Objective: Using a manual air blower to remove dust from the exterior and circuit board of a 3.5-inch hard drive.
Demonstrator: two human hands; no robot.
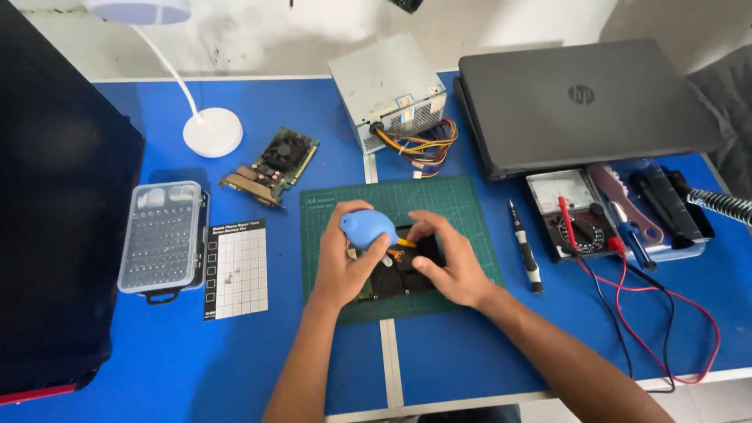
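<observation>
Left hand [338, 270] clenched round a blue rubber air blower [366, 227], nozzle aimed down at the dark hard drive [403, 274] lying on the green cutting mat [462, 207] mid-bench. Right hand [450, 262] steadying that drive, fingers [427, 227] pinching its top edge. Dusting apparently underway; drive not visibly opened, screwdriver [525, 247] idle just right of the mat.

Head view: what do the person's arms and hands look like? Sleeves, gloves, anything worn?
Both forearms are bare up to the frame edge: no sleeves in view. The left hand and right hand wear no gloves. No watch, ring or wristband shows. No cables or markings on either arm.
</observation>
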